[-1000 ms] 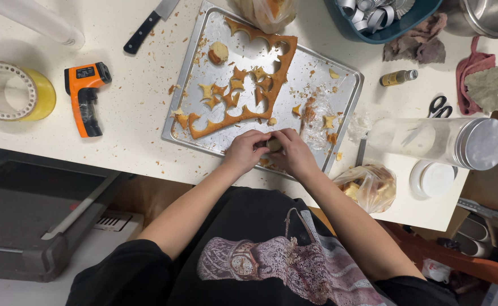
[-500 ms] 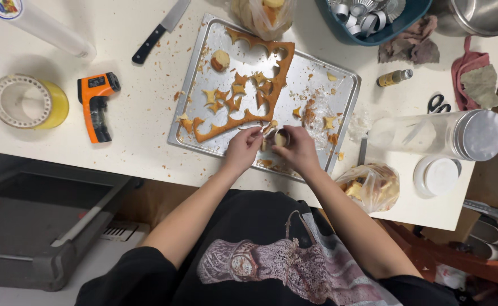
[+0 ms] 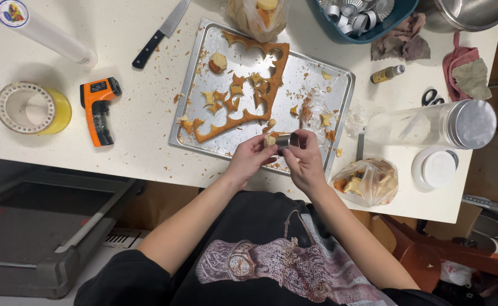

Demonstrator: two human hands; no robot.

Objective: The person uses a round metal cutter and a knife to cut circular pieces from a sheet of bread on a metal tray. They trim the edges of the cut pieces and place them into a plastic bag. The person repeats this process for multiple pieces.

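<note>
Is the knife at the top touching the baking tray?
Apart. In the head view, the black-handled knife lies on the white table left of the baking tray, with a bare strip of tabletop showing between the blade and the tray's corner.

One head-worn camera looks straight down, fairly close, over the table (image 3: 118, 51).

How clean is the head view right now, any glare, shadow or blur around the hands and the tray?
Head view: sharp overall, no motion blur on the left hand or right hand; the baking tray shows soft, dull reflections but no blown-out glare; the small metal cutter between the hands reads clearly; the yellow container casts a soft shadow on the table; the edges bend slightly, wide-angle.
</note>
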